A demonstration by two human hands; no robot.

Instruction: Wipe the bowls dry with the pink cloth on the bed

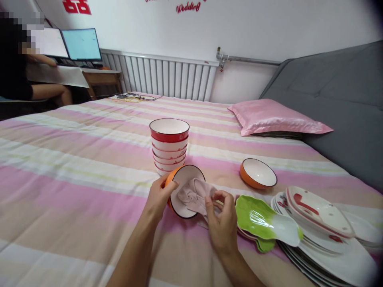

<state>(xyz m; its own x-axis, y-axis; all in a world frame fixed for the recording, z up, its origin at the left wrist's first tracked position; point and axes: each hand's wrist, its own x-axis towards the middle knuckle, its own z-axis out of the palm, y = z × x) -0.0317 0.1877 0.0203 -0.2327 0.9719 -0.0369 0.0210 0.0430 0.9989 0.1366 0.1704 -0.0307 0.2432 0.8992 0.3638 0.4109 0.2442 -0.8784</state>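
Note:
My left hand [160, 195] grips an orange bowl [177, 207] by its left side, thumb over the rim. The bowl is tilted so its white inside faces right and toward me. A pale pink cloth [196, 194] lies bunched in the bowl, and the fingers of my right hand [221, 217] are closed on its right end. Just behind the bowl stands a stack of several bowls [169, 149], the top one red outside and the lower ones white with red marks. Another orange bowl [258, 174] sits upright on the bed, off to the right.
Green leaf-shaped dishes [257, 217] and a pile of several white plates [344, 255] lie at the right. A pink pillow [275, 115] rests by the grey headboard [335, 87]. Cables [134, 97] lie on the bed's far edge. A person [14, 67] sits at a desk with monitors.

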